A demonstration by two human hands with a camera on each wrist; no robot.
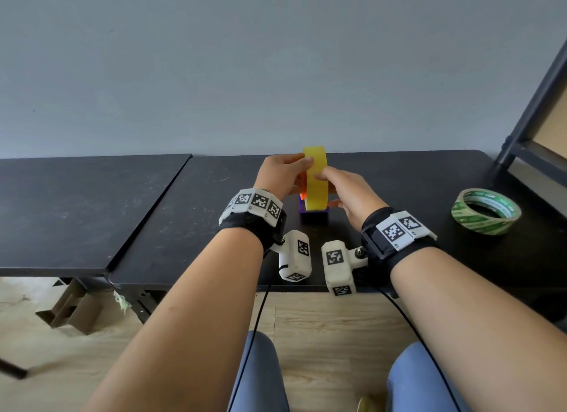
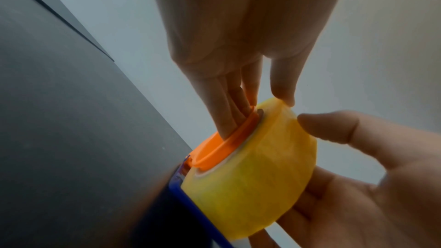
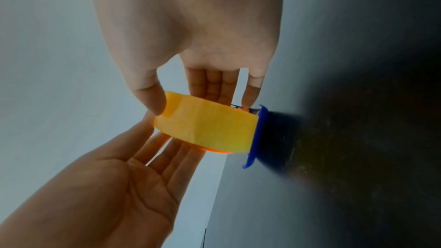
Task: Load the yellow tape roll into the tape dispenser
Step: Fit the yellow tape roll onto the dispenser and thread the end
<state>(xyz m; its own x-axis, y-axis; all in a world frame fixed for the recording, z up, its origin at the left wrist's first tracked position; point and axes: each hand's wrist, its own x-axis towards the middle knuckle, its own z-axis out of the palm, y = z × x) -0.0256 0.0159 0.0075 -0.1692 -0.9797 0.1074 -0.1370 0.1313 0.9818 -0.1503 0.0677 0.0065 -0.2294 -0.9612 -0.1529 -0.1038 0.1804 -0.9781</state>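
Note:
The yellow tape roll (image 1: 316, 178) stands upright on edge in the blue tape dispenser (image 1: 314, 216) on the black table (image 1: 184, 215). An orange hub (image 2: 222, 148) sits in the roll's core on its left side. My left hand (image 1: 299, 172) pinches the roll, thumb on its top rim and fingers against the hub. My right hand (image 1: 329, 189) holds the roll from the right, thumb on the outer face (image 3: 207, 129) and fingers behind its right side. Only the dispenser's blue edge (image 3: 259, 135) shows in the wrist views.
A green tape roll (image 1: 486, 210) lies flat on the table at the right. A dark metal shelf frame (image 1: 534, 120) rises at the far right. A second black table (image 1: 76, 212) adjoins on the left. The wall stands close behind.

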